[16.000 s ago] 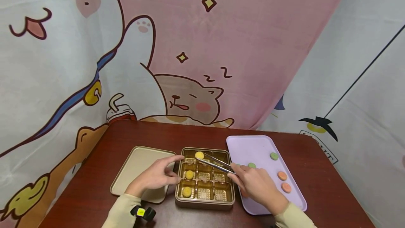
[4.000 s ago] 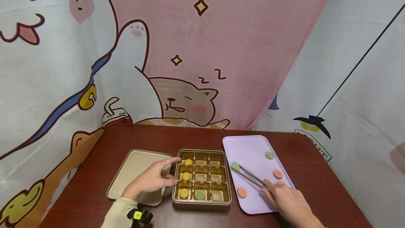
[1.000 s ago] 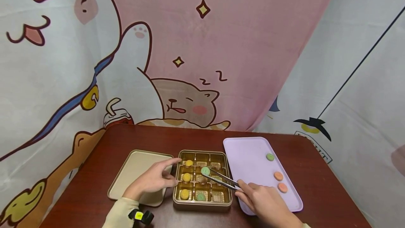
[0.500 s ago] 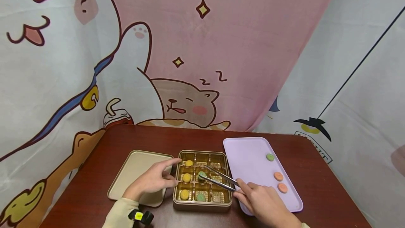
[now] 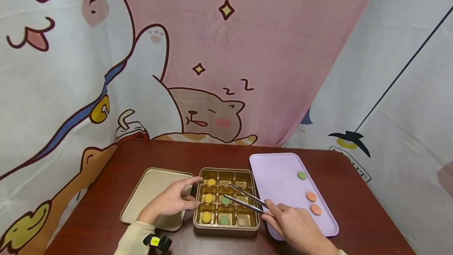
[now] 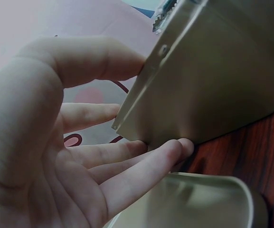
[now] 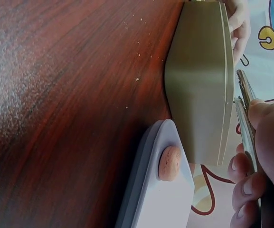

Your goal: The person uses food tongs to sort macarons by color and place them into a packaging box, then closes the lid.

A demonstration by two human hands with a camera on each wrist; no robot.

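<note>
Right fingers [image 7: 245,188] curled around silver tongs [image 7: 246,133], left fingers [image 6: 139,180] spread against gold box [image 5: 226,230], round green macaron [image 5: 225,201] inside

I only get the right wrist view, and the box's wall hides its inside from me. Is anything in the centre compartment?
Observer: Yes, the head view shows a green macaron in it.
Operator: Good. I see no lid here either; where is it?
Observer: It lies on the table to the left of the box, with the left hand reaching over it.
</note>
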